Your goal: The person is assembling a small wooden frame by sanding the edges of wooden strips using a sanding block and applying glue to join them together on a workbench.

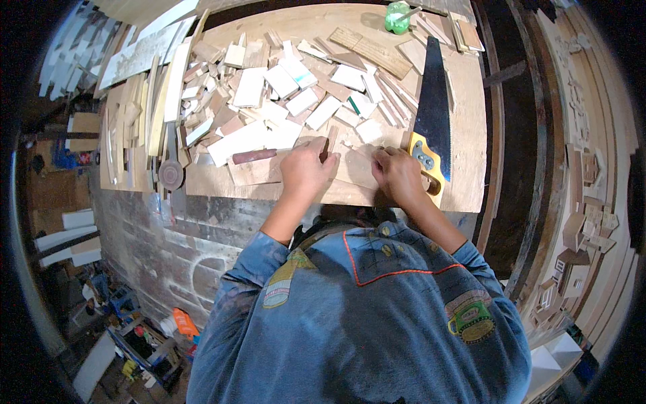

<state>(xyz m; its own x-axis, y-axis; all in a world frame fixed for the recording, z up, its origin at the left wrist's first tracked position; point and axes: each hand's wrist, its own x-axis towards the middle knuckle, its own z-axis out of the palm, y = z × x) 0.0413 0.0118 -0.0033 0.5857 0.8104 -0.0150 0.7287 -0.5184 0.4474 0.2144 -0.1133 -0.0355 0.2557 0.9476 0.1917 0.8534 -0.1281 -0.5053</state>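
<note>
My left hand [307, 168] is closed, its thumb and fingers pinching a small thin wood strip [333, 137] that stands up from them. Close to its wrist side lies a tool with a reddish-brown handle [254, 155], partly over a flat wooden board [252, 176]. My right hand [398, 174] is closed too, fingertips bunched just above the workbench; whatever they hold is hidden or too small to make out. Right beside that hand rests a handsaw [432, 101] with a dark blade and yellow handle, its blade pointing away from me.
Beyond my hands spreads a heap of wood offcuts [269, 87], some white-faced. Long wood strips [176, 81] and a tool with a round brown end [171, 175] lie at the left. A green plastic cup [397, 18] stands at the far right of the workbench [468, 135].
</note>
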